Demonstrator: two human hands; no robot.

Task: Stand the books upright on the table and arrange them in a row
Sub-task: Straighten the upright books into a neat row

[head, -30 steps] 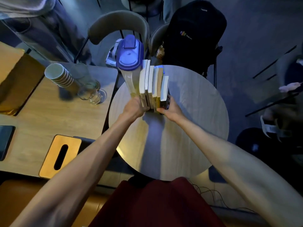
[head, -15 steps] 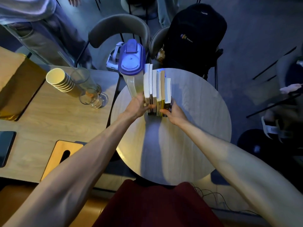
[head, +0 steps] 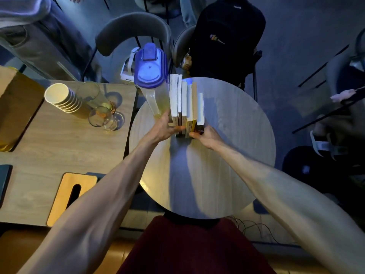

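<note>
Several books [head: 185, 99] stand upright, pressed together in a row, at the far left part of the round table [head: 227, 155]. Their left end leans against a clear pitcher with a blue lid [head: 150, 68]. My left hand [head: 166, 127] presses against the near left side of the row, thumb and fingers stretched across the spines. On the near right end of the row, my right hand [head: 205, 135] touches the books with its fingertips at the shortest book [head: 201, 107].
A wooden table [head: 59, 147] adjoins on the left with stacked paper cups [head: 63, 99], two glasses [head: 100, 113], a tissue box [head: 69, 196] and a dark phone [head: 5, 180]. Chairs and a black backpack [head: 227, 36] stand behind. People are around the edges.
The row of books has straightened and tightened against the pitcher. Both hands slid slightly toward me along the spines while still pressing the row from each side.
</note>
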